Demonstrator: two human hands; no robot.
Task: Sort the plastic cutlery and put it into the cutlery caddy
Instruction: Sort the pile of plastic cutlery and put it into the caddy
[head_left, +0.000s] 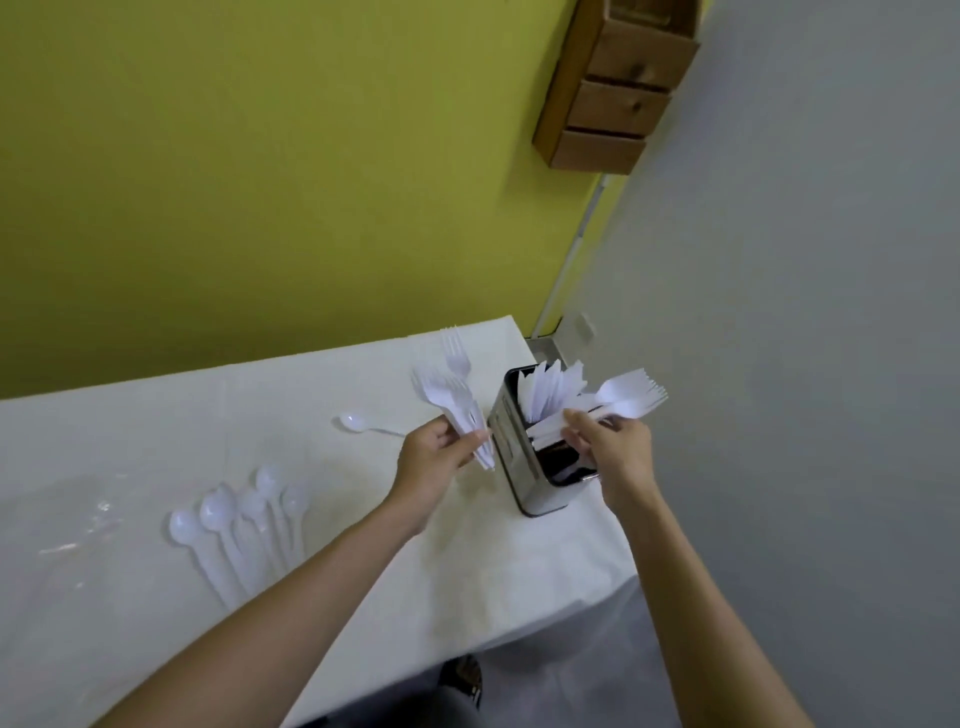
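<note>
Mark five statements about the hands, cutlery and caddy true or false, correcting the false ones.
1. The left hand holds a fork bundle. True.
2. The right hand is empty. False: it grips other forks over the caddy.
3. A spoon group lies on the table. True.
4. The caddy lies on its side. False: it stands upright.
5. A lone spoon lies apart from the group. True.

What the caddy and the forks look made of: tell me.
The caddy looks like polished metal, probably stainless steel: its wall mirrors the surroundings. The forks look like thin white plastic, smooth and slightly translucent at the tines.
</note>
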